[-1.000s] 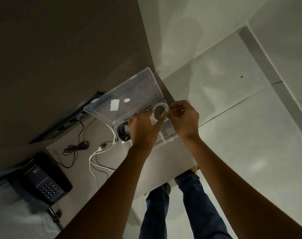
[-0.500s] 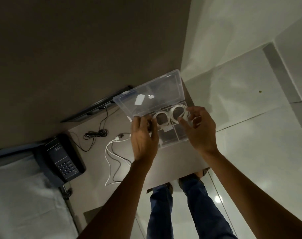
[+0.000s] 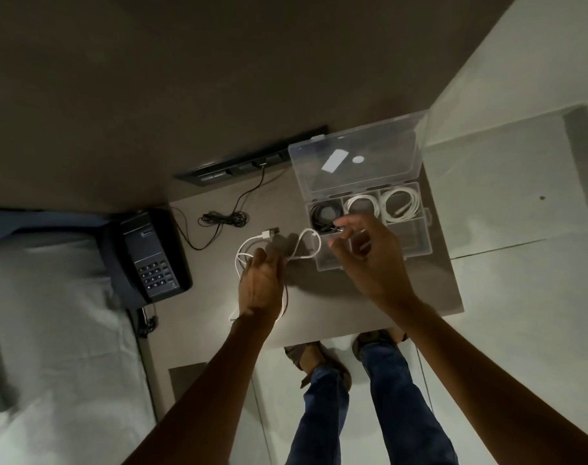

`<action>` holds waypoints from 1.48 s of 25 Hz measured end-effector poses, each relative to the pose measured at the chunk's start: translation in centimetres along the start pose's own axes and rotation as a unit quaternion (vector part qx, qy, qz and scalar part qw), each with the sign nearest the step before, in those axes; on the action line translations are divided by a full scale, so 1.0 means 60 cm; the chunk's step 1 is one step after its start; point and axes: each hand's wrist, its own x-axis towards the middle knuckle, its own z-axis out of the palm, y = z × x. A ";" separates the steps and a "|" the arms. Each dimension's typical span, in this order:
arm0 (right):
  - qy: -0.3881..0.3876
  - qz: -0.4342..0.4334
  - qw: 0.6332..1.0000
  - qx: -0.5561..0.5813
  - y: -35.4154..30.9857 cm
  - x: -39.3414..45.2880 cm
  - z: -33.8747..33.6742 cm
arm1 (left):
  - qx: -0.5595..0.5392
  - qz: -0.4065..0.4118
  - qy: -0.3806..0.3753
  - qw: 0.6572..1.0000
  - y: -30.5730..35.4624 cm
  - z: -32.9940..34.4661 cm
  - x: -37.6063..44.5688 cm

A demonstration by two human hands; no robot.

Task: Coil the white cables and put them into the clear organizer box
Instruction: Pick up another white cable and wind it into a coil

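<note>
The clear organizer box point(image 3: 426, 243) stands open on the brown table, lid point(image 3: 359, 156) tilted back. Its back row holds a black coiled cable point(image 3: 324, 214) on the left, a white coil point(image 3: 363, 205) in the middle and a second white coil point(image 3: 401, 203) on the right. A loose white USB cable point(image 3: 306, 245) lies left of the box, its plug point(image 3: 269, 232) pointing at the wall. My left hand point(image 3: 260, 283) is closed on this cable near its middle. My right hand point(image 3: 369, 260) hovers over the box's front left corner, fingers spread and holding nothing.
A black desk phone point(image 3: 150, 256) sits at the table's left end beside a white bed. A thin black cord point(image 3: 224, 219) bundled on the table runs to a wall socket strip point(image 3: 252, 161). My legs and sandalled feet stand below the table's front edge point(image 3: 353, 328).
Both hands left the box after the second white coil went into the right back compartment. My left hand moved left and took hold of the loose white cable; the view shifted.
</note>
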 end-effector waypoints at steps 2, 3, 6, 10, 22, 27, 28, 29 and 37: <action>-0.035 0.003 0.999 -0.016 -0.016 -0.020 0.017 | 0.004 -0.010 0.046 0.999 -0.008 -0.017 -0.025; -0.060 0.005 0.998 -0.026 -0.029 -0.028 0.027 | -0.025 -0.019 0.066 0.997 -0.013 -0.030 -0.038; -0.158 -0.007 0.987 -0.038 -0.084 -0.036 0.052 | -0.163 -0.042 0.081 0.982 -0.023 -0.086 -0.074; -0.271 -0.091 0.944 -0.163 -0.162 -0.068 0.071 | -0.255 0.044 0.043 0.965 -0.013 -0.204 -0.141; -0.083 0.054 0.994 0.049 -0.571 -0.254 -0.190 | -0.390 -0.053 0.111 0.913 0.050 -0.558 -0.359; -0.145 0.113 0.967 -0.177 -0.647 -0.265 -0.257 | -0.387 0.070 0.119 0.912 0.117 -0.656 -0.461; -0.153 0.137 0.961 -0.186 -0.659 -0.269 -0.269 | -0.392 0.101 0.121 0.906 0.129 -0.672 -0.479; -0.154 0.148 0.961 -0.177 -0.671 -0.273 -0.279 | -0.392 0.120 0.117 0.905 0.140 -0.685 -0.492; -0.362 0.317 0.806 0.344 -0.754 -0.312 -0.344 | -0.119 0.216 0.035 0.969 0.211 -0.726 -0.539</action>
